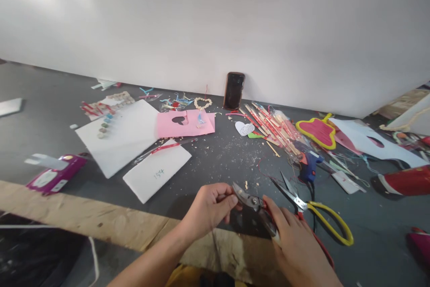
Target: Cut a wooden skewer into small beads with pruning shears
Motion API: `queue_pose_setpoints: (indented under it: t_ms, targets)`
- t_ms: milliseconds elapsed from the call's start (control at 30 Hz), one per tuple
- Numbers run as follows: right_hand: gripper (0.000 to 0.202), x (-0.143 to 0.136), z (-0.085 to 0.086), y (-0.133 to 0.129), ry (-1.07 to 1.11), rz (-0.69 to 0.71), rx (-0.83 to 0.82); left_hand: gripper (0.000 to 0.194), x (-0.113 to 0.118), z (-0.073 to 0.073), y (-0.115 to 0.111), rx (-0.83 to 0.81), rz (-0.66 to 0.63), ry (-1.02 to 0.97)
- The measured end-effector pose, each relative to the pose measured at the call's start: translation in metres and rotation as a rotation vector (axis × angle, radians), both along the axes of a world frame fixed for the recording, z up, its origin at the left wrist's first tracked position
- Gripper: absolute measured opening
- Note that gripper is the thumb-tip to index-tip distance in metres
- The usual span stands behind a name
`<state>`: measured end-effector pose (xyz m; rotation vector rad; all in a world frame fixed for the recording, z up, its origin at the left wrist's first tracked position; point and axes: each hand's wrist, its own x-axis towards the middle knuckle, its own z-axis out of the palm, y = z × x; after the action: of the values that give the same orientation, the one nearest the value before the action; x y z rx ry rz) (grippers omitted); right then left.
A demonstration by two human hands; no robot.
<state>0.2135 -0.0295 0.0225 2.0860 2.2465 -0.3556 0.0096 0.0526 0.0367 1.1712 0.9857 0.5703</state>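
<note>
My right hand [292, 237] is wrapped round the handles of a pair of pruning shears [253, 202], whose blades point left and stand a little apart. Close to the blade tips is my left hand [215, 206], its thumb and fingers pinched together; whatever it holds is too small or hidden to name. Small wooden bits [247, 185] lie just beyond the blades. Scissors with yellow and red handles [331, 222] lie open beside my right hand.
Sticks [265, 121], a blue glue gun [311, 166] and a red can [408, 181] are to the right. A phone [234, 91] leans on the white panel [188, 27]. White boards [157, 171], pink paper [184, 128] and a purple object [57, 175] lie left.
</note>
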Motion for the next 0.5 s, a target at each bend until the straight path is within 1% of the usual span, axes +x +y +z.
queue_pose_setpoints:
  t_ms: [100, 200, 267, 367, 500]
  targets:
    - [0.071, -0.0012, 0.0009, 0.0002, -0.008, -0.001, 0.06, 0.02, 0.0009, 0.004, -0.0012, 0.099, 0.044, 0.097]
    - [0.074, -0.0017, 0.0001, -0.0009, 0.027, 0.033, 0.108, 0.023, 0.0002, 0.0077, -0.0023, 0.164, 0.048, 0.122]
    - [0.078, -0.0011, -0.0016, -0.0019, 0.057, 0.064, 0.131, 0.026, -0.0012, 0.0092, -0.0021, 0.143, 0.016, 0.093]
    - [0.082, 0.0005, -0.0037, -0.0026, 0.078, 0.096, 0.158, 0.026, -0.0038, 0.0095, -0.0002, 0.073, -0.035, -0.009]
    - [0.083, 0.0006, -0.0026, -0.0027, 0.074, 0.096, 0.177, 0.023, -0.0059, 0.0085, 0.0025, 0.011, -0.054, -0.093]
